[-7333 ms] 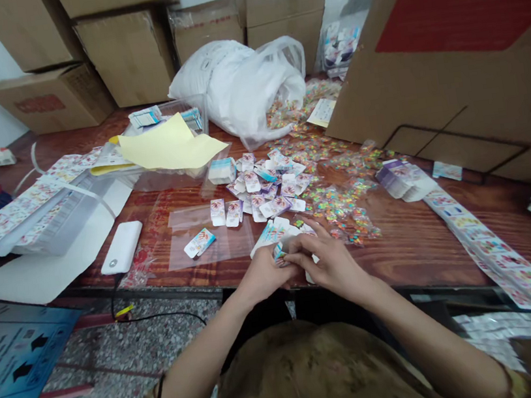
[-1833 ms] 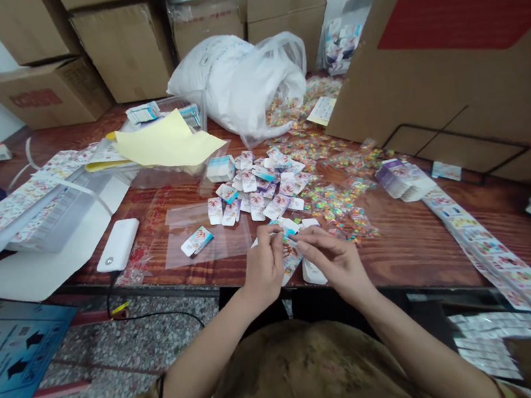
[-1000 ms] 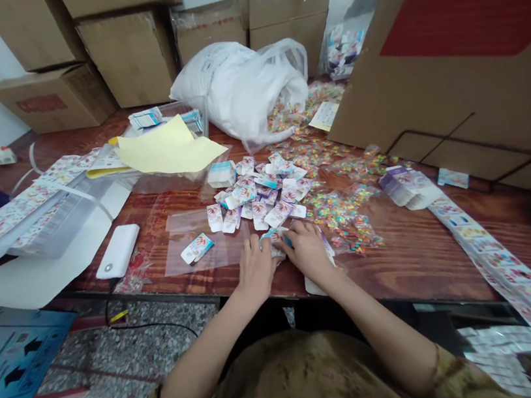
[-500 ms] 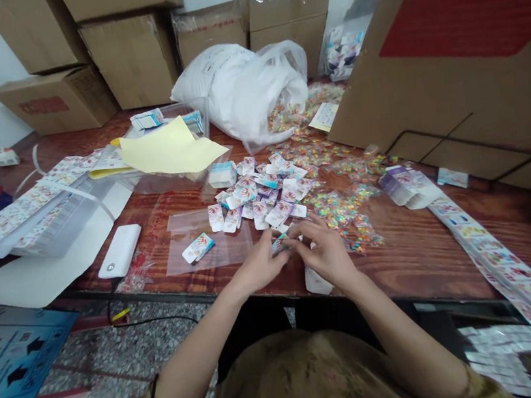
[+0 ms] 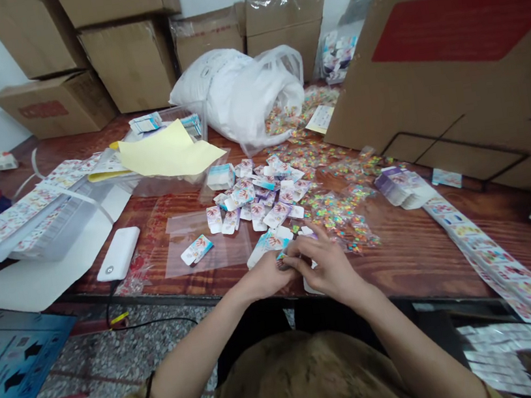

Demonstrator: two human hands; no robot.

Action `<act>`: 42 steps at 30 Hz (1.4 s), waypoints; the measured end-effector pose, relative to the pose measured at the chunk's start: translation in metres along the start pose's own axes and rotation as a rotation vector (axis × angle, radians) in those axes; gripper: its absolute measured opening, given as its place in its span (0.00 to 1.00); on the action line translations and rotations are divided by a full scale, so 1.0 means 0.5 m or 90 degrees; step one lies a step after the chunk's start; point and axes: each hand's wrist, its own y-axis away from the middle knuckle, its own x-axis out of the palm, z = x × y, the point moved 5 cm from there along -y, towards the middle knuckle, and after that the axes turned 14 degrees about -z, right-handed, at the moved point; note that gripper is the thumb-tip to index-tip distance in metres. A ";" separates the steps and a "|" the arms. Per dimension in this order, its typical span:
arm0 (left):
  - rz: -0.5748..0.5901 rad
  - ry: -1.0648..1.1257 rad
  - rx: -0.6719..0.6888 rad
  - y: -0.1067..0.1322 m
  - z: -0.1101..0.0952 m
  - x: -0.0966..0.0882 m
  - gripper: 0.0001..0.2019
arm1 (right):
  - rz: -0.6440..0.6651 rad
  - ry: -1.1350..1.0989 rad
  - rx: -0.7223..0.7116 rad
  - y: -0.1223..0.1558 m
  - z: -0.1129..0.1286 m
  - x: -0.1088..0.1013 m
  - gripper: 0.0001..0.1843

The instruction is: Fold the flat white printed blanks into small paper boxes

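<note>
My left hand (image 5: 265,277) and my right hand (image 5: 327,267) meet at the table's near edge, fingers pinched together on a small printed box (image 5: 283,256). A flat printed card (image 5: 266,243) sticks out to the left from under my left fingers. Just beyond my hands lies a heap of small folded boxes (image 5: 259,190). To its right spread tiny clear packets of coloured bits (image 5: 341,211). One single small box (image 5: 197,249) rests on a clear plastic bag (image 5: 207,240) to the left.
A white power bank (image 5: 118,253) lies left on the wooden table (image 5: 410,244). Yellow paper (image 5: 167,153), a white sack (image 5: 240,90), a large leaning cardboard sheet (image 5: 448,61), stacked cartons (image 5: 126,54) and long printed strips (image 5: 496,259) surround the work area.
My hands went out to the table, took up a small box and drew back to the near edge, both still pinched on it. A flat card now shows by my left fingers.
</note>
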 end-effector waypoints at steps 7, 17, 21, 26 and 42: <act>-0.011 0.009 0.080 0.002 -0.017 -0.002 0.07 | 0.010 0.001 -0.007 -0.001 0.003 -0.014 0.08; -0.042 0.031 0.014 0.012 -0.002 -0.005 0.06 | -0.002 -0.012 0.002 0.010 0.012 -0.011 0.08; -0.031 0.087 0.010 0.018 -0.020 -0.011 0.10 | -0.052 -0.068 0.019 0.014 0.020 -0.018 0.07; -0.032 0.189 -0.021 0.026 -0.055 -0.023 0.16 | -0.182 -0.258 0.181 0.013 0.000 -0.030 0.10; -0.232 -0.120 0.046 0.040 -0.044 -0.008 0.26 | -0.121 -0.595 0.709 0.057 -0.075 0.024 0.18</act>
